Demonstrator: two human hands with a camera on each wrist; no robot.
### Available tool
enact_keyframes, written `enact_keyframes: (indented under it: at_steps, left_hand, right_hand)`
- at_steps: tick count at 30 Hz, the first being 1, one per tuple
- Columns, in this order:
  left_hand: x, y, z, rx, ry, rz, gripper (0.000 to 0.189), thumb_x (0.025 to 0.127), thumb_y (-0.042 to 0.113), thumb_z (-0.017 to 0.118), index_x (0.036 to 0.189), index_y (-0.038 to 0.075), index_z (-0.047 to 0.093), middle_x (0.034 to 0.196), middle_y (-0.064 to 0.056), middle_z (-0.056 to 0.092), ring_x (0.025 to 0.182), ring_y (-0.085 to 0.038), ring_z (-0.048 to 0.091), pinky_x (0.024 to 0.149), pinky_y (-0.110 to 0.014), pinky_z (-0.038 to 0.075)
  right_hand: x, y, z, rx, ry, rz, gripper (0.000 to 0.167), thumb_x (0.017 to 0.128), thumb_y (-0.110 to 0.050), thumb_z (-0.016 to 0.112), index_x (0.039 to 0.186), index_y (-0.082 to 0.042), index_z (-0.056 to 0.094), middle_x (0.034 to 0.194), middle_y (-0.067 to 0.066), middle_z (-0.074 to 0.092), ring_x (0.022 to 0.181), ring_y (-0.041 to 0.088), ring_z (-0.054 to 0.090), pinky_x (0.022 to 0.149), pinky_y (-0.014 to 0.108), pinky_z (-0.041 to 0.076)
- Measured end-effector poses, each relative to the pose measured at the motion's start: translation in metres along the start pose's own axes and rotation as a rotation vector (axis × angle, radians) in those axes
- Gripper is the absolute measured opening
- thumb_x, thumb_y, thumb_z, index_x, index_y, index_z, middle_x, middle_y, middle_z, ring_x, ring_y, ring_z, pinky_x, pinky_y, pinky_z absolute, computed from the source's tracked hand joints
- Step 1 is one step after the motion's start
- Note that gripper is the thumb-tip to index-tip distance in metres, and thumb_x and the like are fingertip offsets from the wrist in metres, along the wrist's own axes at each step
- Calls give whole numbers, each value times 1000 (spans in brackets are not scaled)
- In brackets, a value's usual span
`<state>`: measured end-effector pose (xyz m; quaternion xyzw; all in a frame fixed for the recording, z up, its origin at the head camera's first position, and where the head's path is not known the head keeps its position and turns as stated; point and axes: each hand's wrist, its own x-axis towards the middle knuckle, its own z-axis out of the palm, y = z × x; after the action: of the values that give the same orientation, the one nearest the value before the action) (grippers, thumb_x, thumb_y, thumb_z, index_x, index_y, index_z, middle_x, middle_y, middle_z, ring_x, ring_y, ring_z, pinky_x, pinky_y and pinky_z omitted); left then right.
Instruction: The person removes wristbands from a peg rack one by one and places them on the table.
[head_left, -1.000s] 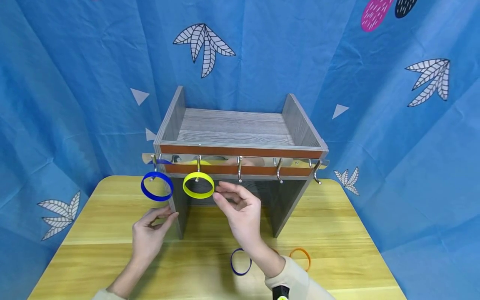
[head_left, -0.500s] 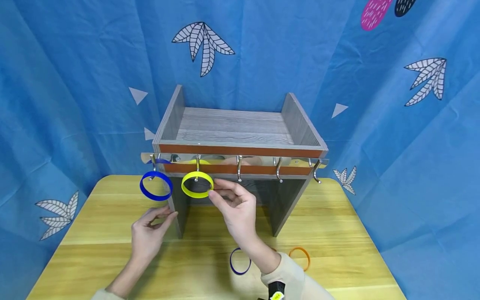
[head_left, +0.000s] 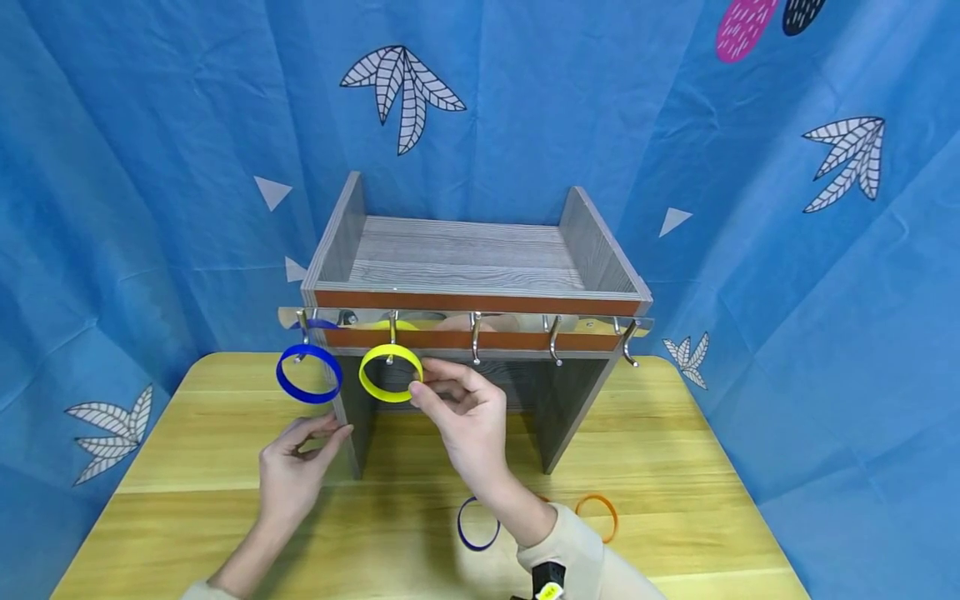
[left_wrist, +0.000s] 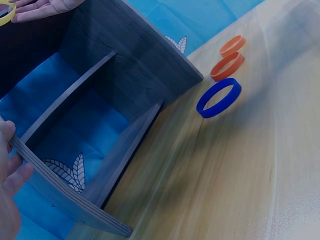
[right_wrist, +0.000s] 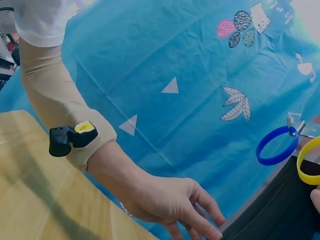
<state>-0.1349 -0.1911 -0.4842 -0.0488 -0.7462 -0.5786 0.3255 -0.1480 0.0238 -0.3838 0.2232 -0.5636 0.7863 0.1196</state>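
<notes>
A yellow ring point(head_left: 392, 395) hangs around the second hook from the left on the shelf unit's metal rail. My right hand point(head_left: 468, 417) pinches its right side between thumb and index finger; the left wrist view shows those fingertips on the yellow ring point(left_wrist: 6, 14) too. Lower left, my left hand point(head_left: 291, 471) grips the front edge of the shelf unit's left side panel point(head_left: 345, 433), thumb on one face. A blue ring point(head_left: 309, 397) hangs from the leftmost hook, just above that hand. In the right wrist view, the left hand point(right_wrist: 175, 202) reaches to the panel edge.
The grey shelf unit point(head_left: 465, 254) stands on a wooden table point(head_left: 660, 492). Its other hooks, such as the middle hook point(head_left: 476, 337), carry nothing. On the table lie another blue ring point(left_wrist: 205, 111) and two orange rings, one the nearer orange ring point(left_wrist: 218, 76). Blue cloth point(head_left: 600, 100) surrounds the table.
My right hand has shifted slightly left, from the yellow ring's edge to a pinch on its side. The left hand keeps its grip on the panel; the view has drifted a little.
</notes>
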Motion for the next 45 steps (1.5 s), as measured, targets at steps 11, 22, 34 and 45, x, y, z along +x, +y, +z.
enact_keyframes:
  at_steps: [11,22,34,45]
  left_hand:
    - [0,0,0,4,-4,-11,23,80,-15,83,99,-3,80,91,19,74,83,9,70,66,-10,63]
    - [1,-2,4,-15,-6,-9,23,79,-17,83,98,-5,79,91,20,73,83,8,70,67,-11,64]
    - [1,-4,1,-18,-5,20,24,79,-15,84,99,-2,80,92,20,74,83,9,70,67,-10,63]
    - [1,0,1,-5,-4,2,23,79,-15,83,98,-3,80,91,20,73,83,9,70,67,-11,63]
  right_hand:
    - [-2,-3,1,8,5,10,37,91,-2,80,114,23,64,97,-9,77,85,3,73,76,15,66]
    - [-3,-9,-2,14,-1,-23,40,92,-4,80,113,25,63,98,-10,77,86,2,74,76,16,66]
    - [-4,-13,0,31,-12,-22,39,92,-2,80,114,25,62,100,-9,78,87,2,75,78,17,67]
    - [-5,-22,3,22,-38,-65,37,94,-2,78,114,25,62,102,-10,78,89,3,75,79,18,68]
